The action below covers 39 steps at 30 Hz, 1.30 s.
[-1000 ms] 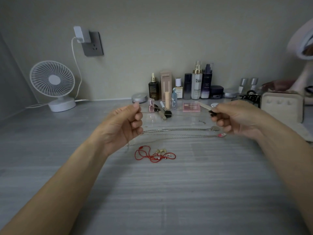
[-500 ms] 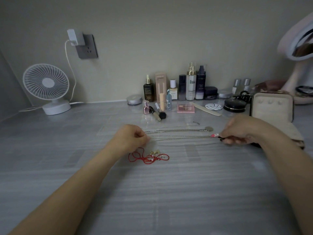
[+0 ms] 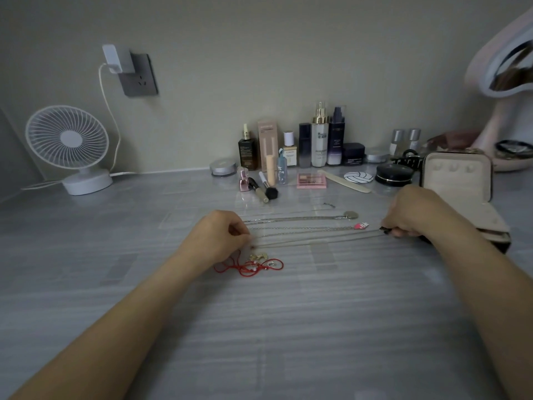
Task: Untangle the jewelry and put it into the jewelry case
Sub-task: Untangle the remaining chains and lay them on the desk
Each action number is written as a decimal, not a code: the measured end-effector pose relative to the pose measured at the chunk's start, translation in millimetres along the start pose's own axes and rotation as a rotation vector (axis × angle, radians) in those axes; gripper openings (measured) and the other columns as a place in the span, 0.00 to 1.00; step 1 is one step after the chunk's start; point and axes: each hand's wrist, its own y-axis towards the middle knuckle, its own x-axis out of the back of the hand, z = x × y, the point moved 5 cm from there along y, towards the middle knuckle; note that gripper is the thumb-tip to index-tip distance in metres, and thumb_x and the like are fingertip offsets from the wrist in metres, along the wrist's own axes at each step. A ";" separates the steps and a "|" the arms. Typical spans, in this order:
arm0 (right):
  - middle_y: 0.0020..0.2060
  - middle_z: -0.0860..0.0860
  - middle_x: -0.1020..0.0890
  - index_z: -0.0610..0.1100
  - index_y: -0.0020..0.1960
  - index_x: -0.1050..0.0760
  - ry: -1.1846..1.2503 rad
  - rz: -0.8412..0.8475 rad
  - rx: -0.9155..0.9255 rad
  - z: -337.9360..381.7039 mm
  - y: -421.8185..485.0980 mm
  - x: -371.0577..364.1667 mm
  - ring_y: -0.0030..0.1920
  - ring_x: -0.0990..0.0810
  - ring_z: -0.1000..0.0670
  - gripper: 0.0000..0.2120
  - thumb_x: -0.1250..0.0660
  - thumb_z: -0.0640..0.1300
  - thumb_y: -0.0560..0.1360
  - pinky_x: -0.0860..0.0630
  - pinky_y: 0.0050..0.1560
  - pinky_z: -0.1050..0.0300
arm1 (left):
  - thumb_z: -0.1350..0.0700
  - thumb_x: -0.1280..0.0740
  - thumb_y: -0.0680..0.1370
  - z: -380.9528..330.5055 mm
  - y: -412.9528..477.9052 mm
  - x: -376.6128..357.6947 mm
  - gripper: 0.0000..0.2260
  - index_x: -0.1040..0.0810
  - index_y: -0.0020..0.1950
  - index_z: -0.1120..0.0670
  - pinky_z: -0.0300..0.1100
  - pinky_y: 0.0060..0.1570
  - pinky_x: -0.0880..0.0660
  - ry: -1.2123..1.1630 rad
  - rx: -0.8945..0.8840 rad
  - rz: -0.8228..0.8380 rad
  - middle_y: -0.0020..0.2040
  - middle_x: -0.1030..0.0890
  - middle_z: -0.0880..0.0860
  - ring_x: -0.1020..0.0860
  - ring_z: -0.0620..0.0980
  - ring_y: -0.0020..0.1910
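Observation:
A thin silver chain (image 3: 317,237) lies stretched straight across the grey table. My left hand (image 3: 222,236) pinches its left end and my right hand (image 3: 409,212) pinches its right end, both low on the tabletop. Just behind it lie two more straight chains, one with a round silver pendant (image 3: 350,215), one with a pink charm (image 3: 361,225). A red cord tangled with small gold pieces (image 3: 253,264) sits just below my left hand. The beige jewelry case (image 3: 458,174) stands open at the right, behind my right wrist.
Cosmetic bottles (image 3: 320,140), a pink palette (image 3: 311,180), brushes and a black compact (image 3: 393,174) line the back of the table. A white desk fan (image 3: 67,145) stands at back left, a pink mirror (image 3: 501,67) at far right.
Both hands have come down from mid-air to the table, bringing the thin chain with them and laying it out straight in front of the other two chains.

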 end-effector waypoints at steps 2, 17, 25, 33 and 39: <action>0.29 0.47 0.22 0.42 0.34 0.21 -0.057 -0.028 0.001 -1.4 0.2 -1.4 0.29 0.26 0.48 0.04 0.28 0.41 0.65 0.32 0.29 0.61 | 0.56 0.29 0.73 4.0 -0.8 3.1 0.03 0.21 0.39 0.51 0.33 0.36 0.30 0.002 0.007 -0.005 0.36 0.22 0.44 0.25 0.43 0.37; 0.36 0.58 0.20 0.50 0.44 0.18 0.347 -0.167 0.758 110.8 -92.5 -17.9 0.38 0.24 0.59 0.05 0.32 0.48 0.73 0.25 0.45 0.60 | 0.54 0.30 0.73 -15.3 -20.1 -5.2 0.01 0.20 0.43 0.51 0.36 0.42 0.31 0.073 -0.105 0.173 0.38 0.25 0.41 0.26 0.43 0.40; 0.47 0.52 0.17 0.47 0.55 0.19 0.456 -0.073 0.879 130.5 -100.3 -36.3 0.45 0.25 0.58 0.10 0.34 0.45 0.75 0.33 0.42 0.69 | 0.61 0.33 0.76 -19.7 -22.4 3.2 0.09 0.25 0.37 0.51 0.30 0.34 0.29 -0.391 -0.015 0.151 0.33 0.22 0.47 0.25 0.38 0.30; 0.39 0.53 0.24 0.48 0.48 0.19 0.388 -0.036 0.892 140.0 -102.1 -46.4 0.43 0.24 0.51 0.05 0.32 0.43 0.74 0.26 0.47 0.54 | 0.63 0.34 0.76 -22.1 -25.8 11.2 0.06 0.25 0.39 0.56 0.26 0.26 0.33 -0.633 0.072 0.146 0.33 0.21 0.51 0.24 0.40 0.29; 0.39 0.53 0.20 0.45 0.51 0.20 0.637 0.209 0.895 139.1 -103.0 -45.6 0.37 0.23 0.56 0.09 0.29 0.38 0.71 0.26 0.42 0.62 | 0.62 0.36 0.77 -23.6 -27.4 14.2 0.07 0.25 0.39 0.56 0.26 0.26 0.32 -0.684 0.091 0.145 0.33 0.20 0.50 0.24 0.37 0.27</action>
